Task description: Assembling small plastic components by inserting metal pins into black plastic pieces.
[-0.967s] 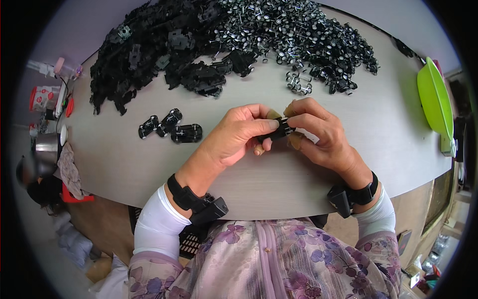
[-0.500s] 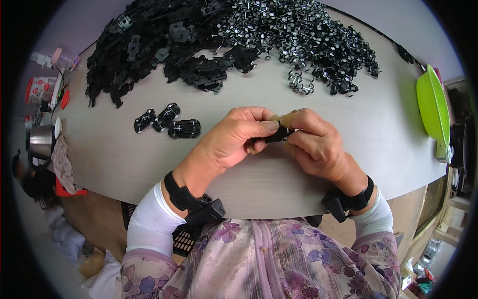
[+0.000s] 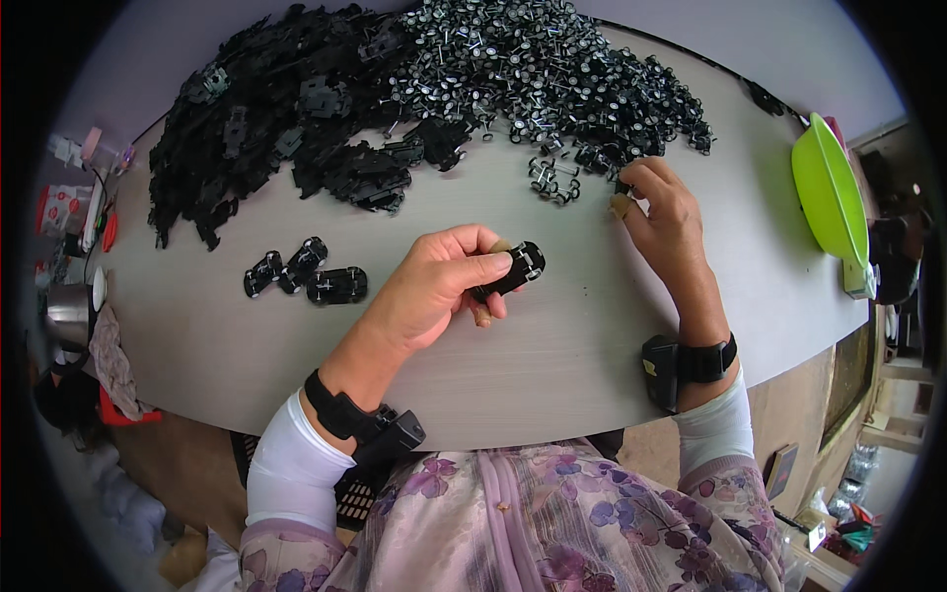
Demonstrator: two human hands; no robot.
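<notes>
My left hand [image 3: 434, 281] grips a black toy car chassis [image 3: 513, 276] between thumb and fingers, its underside up. A silvery axle with wheels shows at the chassis's free end; my fingers cover the other end. At the near right edge of the wheel axle pile [image 3: 493, 69], my right hand [image 3: 666, 212] has its thumb and forefinger closed around a small dark wheel axle [image 3: 622, 185], mostly hidden by the fingertips. To the left of my left hand lie three black chassis [image 3: 337, 286] with wheels fitted.
A heap of black chassis parts [image 3: 266, 109] spreads over the far left of the table [image 3: 552, 380]. Several wheel axles [image 3: 554, 182] lie loose before the main pile. A green basin [image 3: 829, 192] stands at the right edge; a metal kettle [image 3: 71, 314] and a cloth [image 3: 116, 360] are at the left.
My right hand has left the chassis and moved away, up and right to the wheel axle pile. The left hand still holds the chassis, whose wheeled end is now uncovered. The view has shifted slightly.
</notes>
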